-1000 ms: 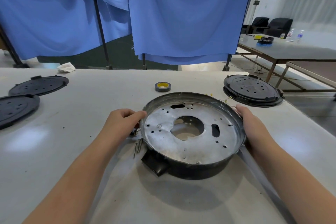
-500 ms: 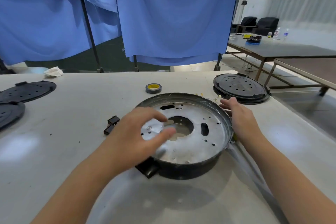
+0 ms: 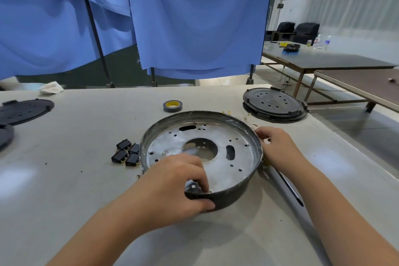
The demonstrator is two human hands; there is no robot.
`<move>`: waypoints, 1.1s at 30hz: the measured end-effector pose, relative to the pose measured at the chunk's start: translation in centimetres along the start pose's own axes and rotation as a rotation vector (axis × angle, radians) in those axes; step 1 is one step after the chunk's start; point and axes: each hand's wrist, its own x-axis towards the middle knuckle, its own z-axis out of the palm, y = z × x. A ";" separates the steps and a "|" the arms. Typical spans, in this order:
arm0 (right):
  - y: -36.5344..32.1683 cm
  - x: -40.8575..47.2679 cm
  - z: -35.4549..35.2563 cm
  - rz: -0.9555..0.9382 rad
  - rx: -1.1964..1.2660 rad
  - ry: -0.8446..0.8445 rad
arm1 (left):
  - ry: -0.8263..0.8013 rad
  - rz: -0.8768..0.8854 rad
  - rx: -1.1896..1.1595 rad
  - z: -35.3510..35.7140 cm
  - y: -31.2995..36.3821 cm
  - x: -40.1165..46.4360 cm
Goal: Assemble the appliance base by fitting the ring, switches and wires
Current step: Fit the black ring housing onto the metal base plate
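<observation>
The round appliance base [image 3: 235, 136], a shallow metal pan with a dark outer wall and a holed silver floor, lies in the middle of the white table [image 3: 75, 190]. My left hand [image 3: 172, 181] pinches its near rim, thumb outside and fingers inside. My right hand [image 3: 278, 147] rests against the right rim, fingers curled on it. Several small black switches [image 3: 126, 153] lie just left of the base. Thin wires with yellow terminals [image 3: 244, 117] lie behind its far right edge.
A roll of grey tape [image 3: 172, 106] with a yellow core sits behind the base. A black round cover [image 3: 274, 104] lies at the far right, two more black covers [image 3: 23, 110] at the far left. A pale tube [image 3: 287, 196] lies under my right forearm. Blue curtains hang behind the table.
My left hand left the base's left side, crossed over the pan and took hold of its near rim. The black switches it had covered are now in sight. My right hand stayed at the right rim.
</observation>
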 end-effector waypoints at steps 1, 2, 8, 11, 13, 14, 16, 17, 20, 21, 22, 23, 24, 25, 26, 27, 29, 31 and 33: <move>-0.1 0.0 0.1 -0.005 0.004 -0.008 | -0.009 -0.003 -0.013 0.1 0.1 0.1; -0.1 -0.1 0.2 -0.008 0.009 -0.013 | -0.019 -0.005 -0.021 0.1 0.1 0.1; 0.3 0.1 0.4 -0.014 0.026 -0.017 | -0.043 -0.013 -0.016 0.2 0.0 0.2; 0.2 0.0 0.3 -0.012 0.043 -0.025 | -0.046 -0.023 -0.027 0.3 -0.1 0.2; 0.1 -0.1 0.3 -0.007 0.059 -0.033 | -0.046 -0.024 -0.038 0.3 -0.2 0.2; 0.1 -0.2 0.3 -0.006 0.063 -0.035 | -0.044 -0.023 -0.047 0.4 -0.2 0.2; 0.1 -0.2 0.3 -0.009 0.058 -0.032 | -0.034 -0.016 -0.060 0.4 -0.3 0.2; 0.0 -0.2 0.4 -0.010 0.054 -0.030 | -0.028 -0.011 -0.063 0.4 -0.3 0.2; 0.0 -0.1 0.4 -0.009 0.051 -0.027 | -0.015 -0.001 -0.081 0.4 -0.4 0.2; 0.0 -0.1 0.4 -0.009 0.055 -0.023 | -0.007 -0.002 -0.092 0.4 -0.4 0.2; 0.0 -0.1 0.5 -0.007 0.065 -0.017 | 0.004 -0.004 -0.103 0.3 -0.4 0.2; 0.0 -0.1 0.5 -0.005 0.079 -0.010 | 0.018 -0.003 -0.111 0.2 -0.4 0.2; 0.0 -0.1 0.5 -0.001 0.093 -0.003 | 0.035 0.002 -0.114 0.1 -0.4 0.2; -0.1 -0.1 0.5 -0.001 0.106 0.002 | 0.057 0.009 -0.111 -0.1 -0.4 0.1; -0.2 -0.1 0.5 -0.006 0.120 0.005 | 0.084 0.018 -0.108 -0.4 -0.3 0.1; -0.3 -0.1 0.6 -0.015 0.131 0.007 | 0.118 0.028 -0.111 -0.6 -0.3 0.1; -0.5 -0.3 0.8 -0.031 0.140 0.008 | 0.199 0.048 -0.120 -1.3 -0.3 0.1; -0.7 -0.4 1.0 -0.014 0.138 0.008 | 0.278 0.058 -0.121 -1.8 -0.5 0.0; -0.9 -0.5 1.3 0.021 0.093 0.003 | 0.354 0.050 -0.109 -2.0 -0.8 0.1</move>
